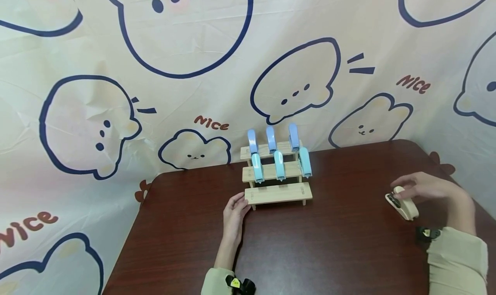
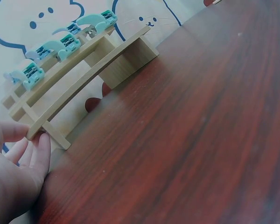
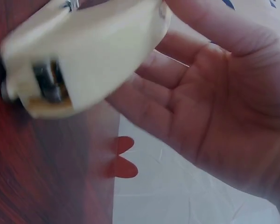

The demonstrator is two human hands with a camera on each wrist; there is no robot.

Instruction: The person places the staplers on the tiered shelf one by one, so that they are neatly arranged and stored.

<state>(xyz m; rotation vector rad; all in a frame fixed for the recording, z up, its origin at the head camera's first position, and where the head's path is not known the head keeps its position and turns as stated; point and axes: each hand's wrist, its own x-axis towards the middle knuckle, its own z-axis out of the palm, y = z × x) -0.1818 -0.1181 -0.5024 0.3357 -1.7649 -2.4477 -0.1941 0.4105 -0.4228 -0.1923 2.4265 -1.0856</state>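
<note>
A three-tier wooden display rack (image 1: 278,194) stands on the table. Three blue staplers (image 1: 271,140) sit on its top step and three teal staplers (image 1: 279,165) on the middle one; the bottom step is bare. At the left end of that bottom step, my left hand (image 1: 234,215) pinches the board, thumb on the edge and fingers beneath, as the left wrist view shows. Far to the right, my right hand (image 1: 428,187) holds a cream stapler (image 1: 407,206) between thumb and fingers. In the right wrist view the cream stapler (image 3: 98,51) is blurred, tilted over the table.
The dark brown table (image 1: 329,243) reaches back to a cloth backdrop (image 1: 302,19) with cartoon drawings. That cloth rises right behind the rack and along both sides. A black wrist camera (image 1: 240,284) is strapped at the left sleeve, another (image 1: 427,234) at the right.
</note>
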